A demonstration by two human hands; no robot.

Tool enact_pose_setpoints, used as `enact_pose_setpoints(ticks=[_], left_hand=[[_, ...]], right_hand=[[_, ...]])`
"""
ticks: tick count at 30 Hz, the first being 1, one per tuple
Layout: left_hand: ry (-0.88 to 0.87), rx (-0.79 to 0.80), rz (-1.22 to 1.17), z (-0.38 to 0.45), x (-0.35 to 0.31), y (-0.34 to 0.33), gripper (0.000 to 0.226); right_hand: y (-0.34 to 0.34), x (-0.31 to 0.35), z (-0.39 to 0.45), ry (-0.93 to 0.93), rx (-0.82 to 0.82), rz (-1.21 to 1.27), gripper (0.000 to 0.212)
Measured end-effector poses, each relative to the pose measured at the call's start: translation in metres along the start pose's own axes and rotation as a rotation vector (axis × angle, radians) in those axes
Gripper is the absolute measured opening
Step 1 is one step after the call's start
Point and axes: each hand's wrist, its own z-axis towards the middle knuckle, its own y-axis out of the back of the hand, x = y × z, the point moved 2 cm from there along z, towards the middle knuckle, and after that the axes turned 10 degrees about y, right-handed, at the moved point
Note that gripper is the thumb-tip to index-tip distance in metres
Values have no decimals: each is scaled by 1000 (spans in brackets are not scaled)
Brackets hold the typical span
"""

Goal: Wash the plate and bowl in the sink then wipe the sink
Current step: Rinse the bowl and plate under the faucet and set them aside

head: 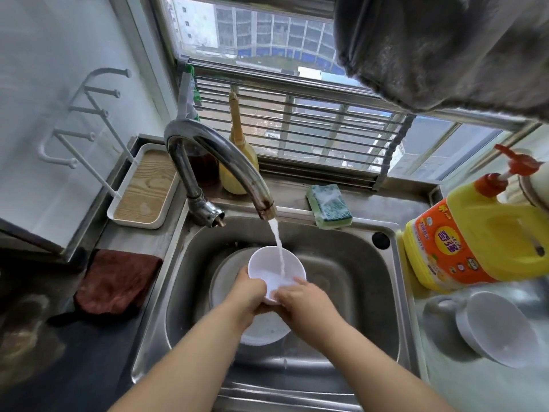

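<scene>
A steel worktop runs under a barred window. At left lies a brown cloth [117, 282], then the sink [350, 263], where the tap [214, 162] pours water into a white bowl [274, 267] held above a plate [261, 331]. The left hand [248, 295] and right hand [303, 301] curl their fingers round its near rim, mouth tilted up. A sponge [328, 205] sits behind; the yellow detergent jug [475, 236] has an orange label, unreadable.
</scene>
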Motion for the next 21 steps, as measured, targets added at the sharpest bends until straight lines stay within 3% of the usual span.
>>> enact_pose_setpoints(ticks=[2,3,7,8,9,11,12,14,15,18,19,21], left_hand=[[43,91,104,1,-2,9,55],[57,98,112,2,-2,12,52],[-48,-105,-41,2,1,0,50],[-56,-101,-30,1,-1,1,49],[-37,-55,4,0,-2,6,47],[26,8,73,-2,-2,16,41],[29,-8,78,-3,-2,15,42],[10,-81,-2,-4,1,5,52],[-5,-92,0,-3,3,0,55],[57,60,79,2,0,10,54],[95,109,75,2,0,16,52],[100,68,17,1,2,12,51]], right_hand=[[10,-8,-4,50,8,-210,25],[11,-9,-2,21,103,-209,25],[-4,3,7,-104,81,27,20],[-1,-1,5,-56,-7,-5,13],[1,-7,1,-22,-82,-46,16],[5,-9,0,-16,-30,-162,35],[6,-6,3,-7,14,-206,34],[3,9,8,-66,130,-54,12],[-2,11,10,-74,94,-38,14],[-5,-8,2,2,33,-150,33],[-4,-11,1,35,20,-235,27],[-3,1,5,16,125,-182,18]])
